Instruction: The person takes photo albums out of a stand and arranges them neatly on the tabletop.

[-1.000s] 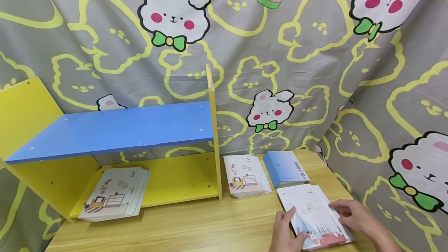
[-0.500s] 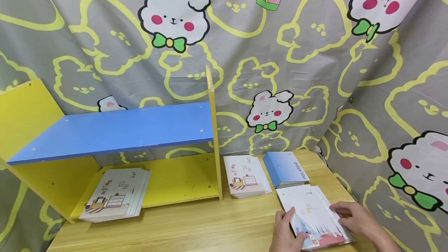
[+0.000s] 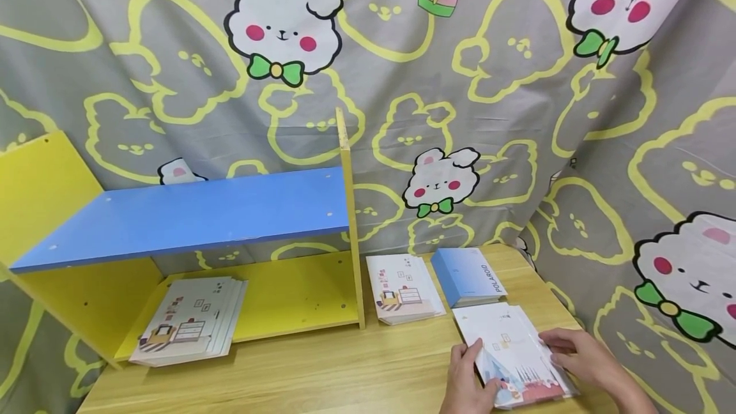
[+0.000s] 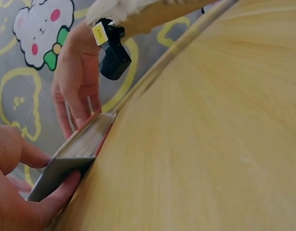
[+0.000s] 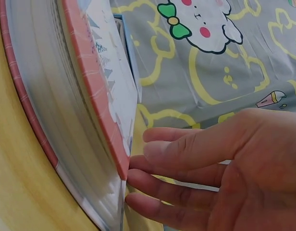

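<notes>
A thick photo album (image 3: 520,353) with a pale illustrated cover lies flat at the table's front right. My left hand (image 3: 468,379) holds its left side. In the left wrist view, the thumb and fingers (image 4: 61,195) pinch the grey spine (image 4: 59,175) from both faces. On the opposite side, my right hand (image 3: 581,356) has its fingertips at the album's page edge. Seen from the right wrist, that hand (image 5: 220,173) has loosely extended fingers touching the corner of the red-bordered cover (image 5: 97,96), beside the thick block of pages (image 5: 52,96).
Behind the album are a blue album marked POLAROID (image 3: 468,276) and a white illustrated album (image 3: 405,289). To the left stands a yellow shelf unit with a blue board (image 3: 218,209). Several overlapping white albums (image 3: 184,318) lean over its lower yellow board (image 3: 293,292). A patterned curtain (image 3: 402,82) hangs behind.
</notes>
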The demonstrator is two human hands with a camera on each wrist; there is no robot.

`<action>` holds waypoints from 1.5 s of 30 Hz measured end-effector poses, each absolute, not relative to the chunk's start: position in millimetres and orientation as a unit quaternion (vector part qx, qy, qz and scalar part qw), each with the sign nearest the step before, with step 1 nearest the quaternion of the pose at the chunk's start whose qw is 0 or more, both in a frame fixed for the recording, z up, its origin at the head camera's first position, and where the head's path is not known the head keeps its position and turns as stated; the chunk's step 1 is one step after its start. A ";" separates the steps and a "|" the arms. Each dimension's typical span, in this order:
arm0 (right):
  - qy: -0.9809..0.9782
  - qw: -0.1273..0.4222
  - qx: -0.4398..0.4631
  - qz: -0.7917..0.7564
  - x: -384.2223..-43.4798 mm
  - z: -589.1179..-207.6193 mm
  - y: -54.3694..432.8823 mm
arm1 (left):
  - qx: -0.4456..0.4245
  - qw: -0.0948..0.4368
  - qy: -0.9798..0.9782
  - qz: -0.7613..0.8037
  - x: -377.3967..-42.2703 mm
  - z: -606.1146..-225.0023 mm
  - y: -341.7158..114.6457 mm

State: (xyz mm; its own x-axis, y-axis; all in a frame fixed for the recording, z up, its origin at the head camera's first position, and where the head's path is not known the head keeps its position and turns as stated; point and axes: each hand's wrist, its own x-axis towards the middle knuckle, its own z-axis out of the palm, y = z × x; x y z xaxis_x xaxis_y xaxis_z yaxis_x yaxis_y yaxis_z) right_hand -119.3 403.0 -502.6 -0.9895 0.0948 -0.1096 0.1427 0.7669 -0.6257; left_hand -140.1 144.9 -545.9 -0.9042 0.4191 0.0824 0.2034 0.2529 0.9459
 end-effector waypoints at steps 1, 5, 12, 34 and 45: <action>0.938 0.038 0.063 -0.339 -119.8 -502.5 402.8 | 0.197 0.096 0.784 0.581 -140.5 -545.8 144.6; 0.932 0.046 0.061 -0.355 -120.9 -501.1 402.5 | 0.200 0.107 0.776 0.589 -142.1 -546.1 142.2; 0.928 0.049 0.044 -0.367 -121.7 -495.2 399.9 | 0.224 0.108 0.755 0.607 -143.4 -546.0 134.2; 0.928 -0.082 -0.084 -0.354 -139.2 -456.8 361.5 | 0.258 0.141 0.720 0.628 -156.1 -526.3 94.7; 0.919 -0.126 -0.112 -0.357 -145.5 -435.6 344.7 | 0.253 0.123 0.702 0.655 -161.1 -510.5 68.6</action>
State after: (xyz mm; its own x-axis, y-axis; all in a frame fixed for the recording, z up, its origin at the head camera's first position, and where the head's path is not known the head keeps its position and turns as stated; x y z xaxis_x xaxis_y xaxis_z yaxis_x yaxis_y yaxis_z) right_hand -145.5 344.7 -435.6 -0.9433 -0.1160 0.3110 -0.2954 0.7206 -0.6273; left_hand -161.1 68.6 -510.5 -0.8416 0.5162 0.1586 0.1938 0.0146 0.9809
